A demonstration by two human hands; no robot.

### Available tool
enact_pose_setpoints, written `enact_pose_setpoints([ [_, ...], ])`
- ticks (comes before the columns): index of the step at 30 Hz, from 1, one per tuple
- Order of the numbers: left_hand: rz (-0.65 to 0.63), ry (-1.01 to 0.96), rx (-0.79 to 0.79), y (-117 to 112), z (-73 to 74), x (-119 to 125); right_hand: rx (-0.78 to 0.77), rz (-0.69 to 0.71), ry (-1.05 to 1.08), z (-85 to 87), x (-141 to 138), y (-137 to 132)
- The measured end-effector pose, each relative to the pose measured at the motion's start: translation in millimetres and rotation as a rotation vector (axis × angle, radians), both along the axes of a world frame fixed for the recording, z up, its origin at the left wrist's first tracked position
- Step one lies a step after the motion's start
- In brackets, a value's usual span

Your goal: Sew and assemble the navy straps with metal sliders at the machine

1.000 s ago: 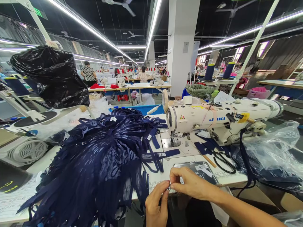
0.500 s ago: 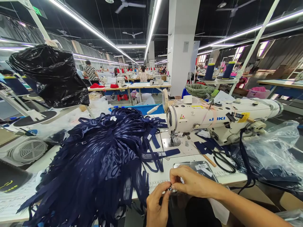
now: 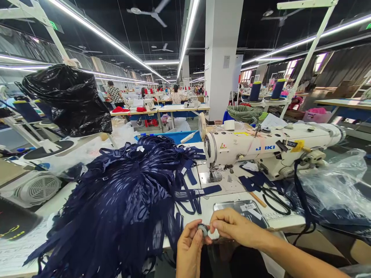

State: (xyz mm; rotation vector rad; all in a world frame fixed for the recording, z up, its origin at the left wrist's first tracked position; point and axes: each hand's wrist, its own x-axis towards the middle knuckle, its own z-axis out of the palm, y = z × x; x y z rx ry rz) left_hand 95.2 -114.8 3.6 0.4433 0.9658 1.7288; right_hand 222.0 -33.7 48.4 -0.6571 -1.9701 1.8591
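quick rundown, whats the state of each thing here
left hand, pinching a small round part
right hand, fingertips pinched shut beside that part
sewing machine, needle plate bare
scissors, lying flat on the table
navy straps, heaped loosely
metal tray, flat at the table edge
black bag, hung up, bulging

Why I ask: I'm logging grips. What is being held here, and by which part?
A small round grey piece, pinched at its edge by the left hand. The right hand pinches beside it; whether it grips the piece cannot be told.
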Motion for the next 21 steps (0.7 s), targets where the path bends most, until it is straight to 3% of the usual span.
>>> enact_pose_setpoints([
  [4, -0.169, -0.175, -0.059, -0.6, -5.6, 2.4, 0.062, -0.022, 0.023, 6.2, -1.6, -1.1],
  [8, -0.258, -0.236, -0.088, -1.2, -10.0, 2.1, 0.108, -0.028, 0.021, 17.9, -1.4, -2.6],
  [14, -0.29, -0.31, -0.093, -2.7, -16.6, -1.3, 0.135, -0.077, 0.027, 32.2, 0.4, -3.5],
  [21, -0.254, -0.198, -0.094, -2.2, -17.5, 0.3, 0.13, -0.111, 0.079, 31.9, 3.0, 0.3],
])
